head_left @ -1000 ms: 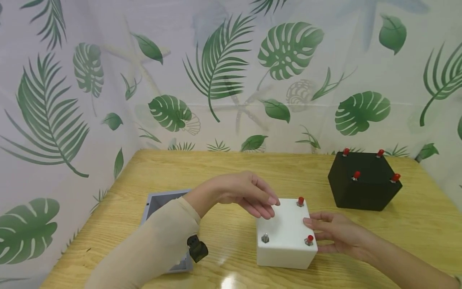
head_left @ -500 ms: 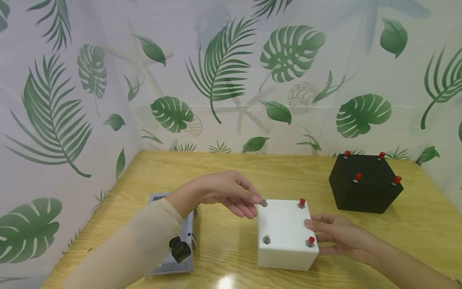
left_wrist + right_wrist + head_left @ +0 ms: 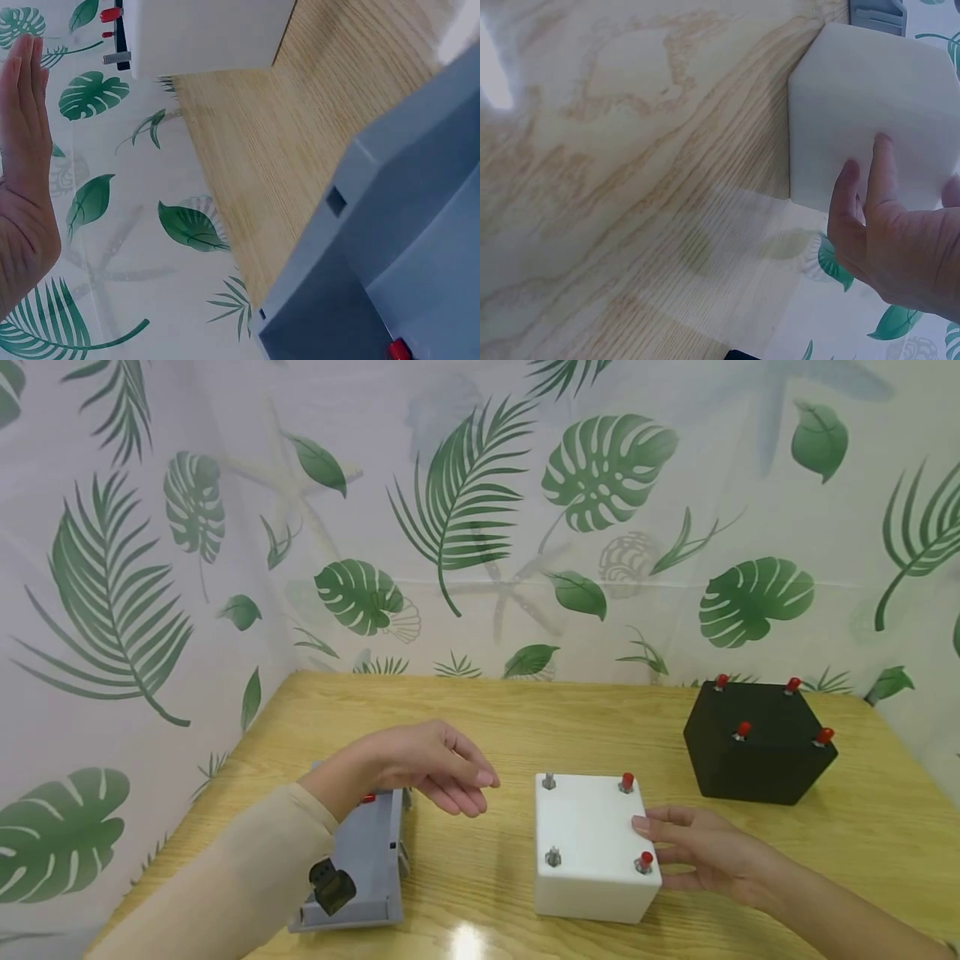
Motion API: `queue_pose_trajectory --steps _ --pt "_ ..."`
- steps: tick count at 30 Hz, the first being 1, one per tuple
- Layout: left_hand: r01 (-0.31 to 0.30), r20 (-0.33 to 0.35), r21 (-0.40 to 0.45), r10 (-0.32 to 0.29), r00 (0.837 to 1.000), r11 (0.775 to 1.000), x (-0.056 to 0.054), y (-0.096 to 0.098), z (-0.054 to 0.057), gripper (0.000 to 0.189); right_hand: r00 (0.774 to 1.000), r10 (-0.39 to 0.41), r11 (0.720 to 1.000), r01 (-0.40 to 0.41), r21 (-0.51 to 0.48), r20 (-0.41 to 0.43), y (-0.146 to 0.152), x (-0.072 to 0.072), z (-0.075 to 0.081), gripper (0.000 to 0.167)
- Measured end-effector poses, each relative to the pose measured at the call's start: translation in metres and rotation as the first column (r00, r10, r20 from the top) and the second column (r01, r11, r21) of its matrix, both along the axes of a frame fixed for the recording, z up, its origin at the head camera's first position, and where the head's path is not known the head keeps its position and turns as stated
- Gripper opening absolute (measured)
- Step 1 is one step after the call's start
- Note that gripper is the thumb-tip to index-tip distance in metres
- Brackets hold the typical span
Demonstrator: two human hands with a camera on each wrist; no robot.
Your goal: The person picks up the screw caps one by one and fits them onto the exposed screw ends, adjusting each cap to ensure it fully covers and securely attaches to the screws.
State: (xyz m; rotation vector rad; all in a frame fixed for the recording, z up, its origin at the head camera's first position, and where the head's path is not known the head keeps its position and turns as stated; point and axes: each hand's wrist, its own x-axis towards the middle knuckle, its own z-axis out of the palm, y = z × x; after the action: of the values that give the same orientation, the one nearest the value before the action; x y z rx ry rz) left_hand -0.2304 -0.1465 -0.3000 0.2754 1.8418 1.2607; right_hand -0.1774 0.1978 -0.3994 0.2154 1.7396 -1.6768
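Observation:
A white box [image 3: 585, 827] stands on the table with metal threaded posts on top. Red caps [image 3: 627, 781] cover its two right posts; the back-left post [image 3: 550, 781] and front-left post [image 3: 552, 857] are bare. My right hand [image 3: 708, 852] holds the box's right side, thumb over the top edge and fingers against the side face. Left of the box, my left hand [image 3: 431, 768] hovers with thumb and index tips close together; whether something small sits between them is hidden. Partly under my left forearm lies a grey tray [image 3: 363, 852] with a red cap [image 3: 399, 349] inside.
At the back right stands a black box [image 3: 757, 743] with several red-capped posts on top. The wooden table [image 3: 465, 718] meets a leaf-printed cloth [image 3: 480, 527] behind. A strip of bare wood separates the tray from the white box.
My left hand has moved left, from over the white box toward the grey tray, leaving the back-left post in view. My right hand has kept its place on the box.

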Motion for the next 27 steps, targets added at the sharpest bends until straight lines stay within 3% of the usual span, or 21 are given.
queue_pose_trajectory --steps 6,16,27 --pt "-0.026 0.002 -0.02 0.026 1.0 0.999 -0.002 -0.021 -0.007 0.022 1.0 -0.008 1.0 0.008 0.016 -0.003 -0.001 0.001 0.001 0.072" --pt "-0.137 -0.034 -0.041 0.135 0.99 0.99 -0.004 -0.058 -0.005 0.029 1.0 -0.005 1.0 0.005 0.017 -0.014 0.0 0.002 0.001 0.071" --pt "-0.159 -0.104 -0.143 0.144 0.984 0.977 -0.012 -0.093 -0.017 0.034 0.999 -0.028 0.998 0.029 0.058 -0.019 -0.001 0.002 0.0 0.075"
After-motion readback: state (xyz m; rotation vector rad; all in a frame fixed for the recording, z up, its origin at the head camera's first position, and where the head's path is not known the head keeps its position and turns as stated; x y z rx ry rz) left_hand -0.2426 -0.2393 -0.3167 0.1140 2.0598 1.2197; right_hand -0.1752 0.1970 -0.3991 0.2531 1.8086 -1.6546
